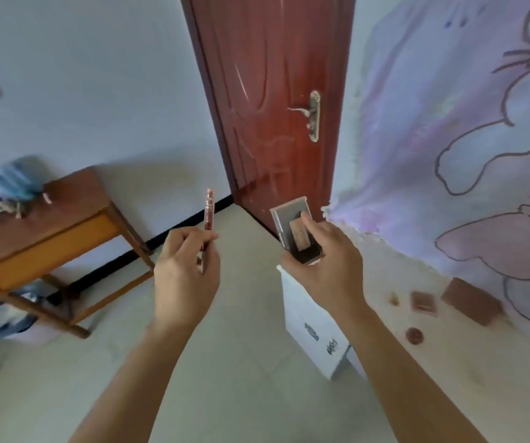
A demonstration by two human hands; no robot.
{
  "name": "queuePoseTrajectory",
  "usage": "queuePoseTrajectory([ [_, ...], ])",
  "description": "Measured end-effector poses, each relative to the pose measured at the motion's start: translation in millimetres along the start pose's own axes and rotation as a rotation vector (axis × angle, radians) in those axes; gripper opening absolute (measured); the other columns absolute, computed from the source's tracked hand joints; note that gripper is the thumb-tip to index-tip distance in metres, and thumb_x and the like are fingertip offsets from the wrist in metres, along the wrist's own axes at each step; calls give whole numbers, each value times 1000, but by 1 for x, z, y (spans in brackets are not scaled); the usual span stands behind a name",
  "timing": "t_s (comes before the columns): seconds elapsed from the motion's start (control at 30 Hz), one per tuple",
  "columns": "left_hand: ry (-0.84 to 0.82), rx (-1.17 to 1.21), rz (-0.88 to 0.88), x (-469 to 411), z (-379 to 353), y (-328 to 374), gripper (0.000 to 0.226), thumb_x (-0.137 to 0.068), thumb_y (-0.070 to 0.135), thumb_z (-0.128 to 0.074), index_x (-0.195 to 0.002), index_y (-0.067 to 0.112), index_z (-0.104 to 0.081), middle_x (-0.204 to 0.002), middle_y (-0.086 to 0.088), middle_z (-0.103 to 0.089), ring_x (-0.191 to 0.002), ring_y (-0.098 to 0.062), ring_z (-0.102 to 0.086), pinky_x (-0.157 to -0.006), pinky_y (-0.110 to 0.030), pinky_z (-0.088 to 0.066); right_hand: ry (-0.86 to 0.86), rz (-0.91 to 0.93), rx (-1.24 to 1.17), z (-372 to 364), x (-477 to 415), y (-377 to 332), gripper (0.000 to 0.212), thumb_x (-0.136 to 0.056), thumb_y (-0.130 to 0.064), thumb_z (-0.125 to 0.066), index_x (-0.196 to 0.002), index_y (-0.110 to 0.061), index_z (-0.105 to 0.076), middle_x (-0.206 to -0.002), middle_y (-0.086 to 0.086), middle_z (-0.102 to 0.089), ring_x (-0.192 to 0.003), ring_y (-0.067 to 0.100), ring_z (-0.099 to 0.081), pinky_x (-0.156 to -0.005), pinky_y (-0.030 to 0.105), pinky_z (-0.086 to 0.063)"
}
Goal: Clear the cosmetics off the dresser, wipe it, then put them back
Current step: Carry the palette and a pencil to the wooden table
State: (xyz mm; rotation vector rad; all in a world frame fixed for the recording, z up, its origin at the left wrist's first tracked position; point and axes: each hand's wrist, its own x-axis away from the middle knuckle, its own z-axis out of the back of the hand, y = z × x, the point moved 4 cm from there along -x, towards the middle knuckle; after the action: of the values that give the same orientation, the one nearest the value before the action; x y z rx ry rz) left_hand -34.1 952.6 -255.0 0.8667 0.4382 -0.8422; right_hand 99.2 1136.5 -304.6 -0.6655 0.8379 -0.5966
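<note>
Between the wooden table (75, 199) and the bed (449, 356), the left hand (187, 266) pinches a slim pink pencil (208, 209) upright and the right hand (324, 260) grips a small makeup case (292, 225), probably bound for the other cosmetics (469, 300) lying on the bed.

Glossy wood door (267, 91) w/ metal handle (313, 116); matt wood table (49, 225); fuzzy cloth blanket (449, 123).
</note>
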Motion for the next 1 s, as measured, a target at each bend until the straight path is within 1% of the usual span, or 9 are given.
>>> queuePoseTrajectory([
  [0.1, 75, -66, 61, -5, 72, -77, 13, -86, 0, -66, -98, 4, -71, -99, -5, -61, -72, -12, -58, -64, -16, -49, -75, 92, -74, -92, -9, -68, 66, -67, -40, -73, -130, -22, -64, -92, -9, -62, -85, 12, -60, -77, 31, -52],
  [0.2, 126, -140, 146, -9, 141, -153, 15, -87, 1, -67, -100, 5, -71, -100, -3, -61, -74, -11, -57, -64, -25, -54, -176, 193, -91, -181, -12, -139, 68, -67, -41, -76, -132, -25, -62, -94, -11, -63, -86, 9, -60, -76, 26, -52],
  [0.27, 155, -189, 192, -11, 181, -195, 15, -87, 2, -67, -101, 7, -71, -101, -2, -60, -74, -11, -56, -63, -28, -54, -251, 266, -108, -232, -13, -183, 69, -68, -43, -76, -133, -27, -60, -98, -10, -63, -91, 11, -60, -79, 27, -52],
  [0.43, 216, -232, 284, -14, 248, -274, 15, -88, 5, -67, -102, 9, -71, -103, 1, -60, -75, -10, -59, -65, -21, -54, -357, 349, -164, -323, -7, -255, 66, -70, -46, -73, -132, -27, -60, -98, -10, -63, -90, 11, -60, -76, 29, -54],
  [0.6, 266, -261, 388, -19, 269, -347, 15, -88, 6, -66, -101, 11, -72, -102, 1, -61, -73, -14, -60, -64, -23, -52, -431, 386, -166, -406, -14, -285, 66, -71, -46, -72, -133, -27, -60, -98, -12, -62, -91, 8, -59, -77, 27, -53],
  [0.7, 261, -277, 436, -28, 275, -391, 16, -88, 5, -66, -100, 13, -72, -101, 3, -60, -72, -11, -60, -63, -17, -50, -470, 401, -197, -457, -26, -300, 67, -71, -44, -74, -134, -26, -59, -100, -13, -62, -91, 5, -58, -78, 21, -50],
  [0.8, 259, -303, 468, -51, 276, -440, 15, -87, 6, -67, -98, 15, -72, -99, 5, -60, -73, -11, -61, -63, -17, -51, -505, 422, -215, -514, -47, -311, 69, -73, -46, -73, -136, -25, -58, -105, -13, -62, -95, 2, -58, -78, 15, -49],
  [0.9, 282, -316, 511, -85, 274, -496, 14, -86, 7, -69, -96, 16, -72, -99, 5, -61, -74, -8, -61, -63, -9, -46, -537, 419, -247, -579, -77, -320, 69, -73, -48, -73, -137, -25, -57, -106, -13, -63, -97, 5, -59, -80, 19, -51],
  [1.0, 277, -320, 561, -131, 268, -551, 14, -86, 6, -68, -95, 16, -72, -98, 5, -61, -74, -7, -60, -63, -8, -45, -556, 401, -259, -642, -121, -330, 69, -74, -49, -72, -137, -26, -56, -105, -13, -62, -96, 6, -59, -79, 23, -54],
])
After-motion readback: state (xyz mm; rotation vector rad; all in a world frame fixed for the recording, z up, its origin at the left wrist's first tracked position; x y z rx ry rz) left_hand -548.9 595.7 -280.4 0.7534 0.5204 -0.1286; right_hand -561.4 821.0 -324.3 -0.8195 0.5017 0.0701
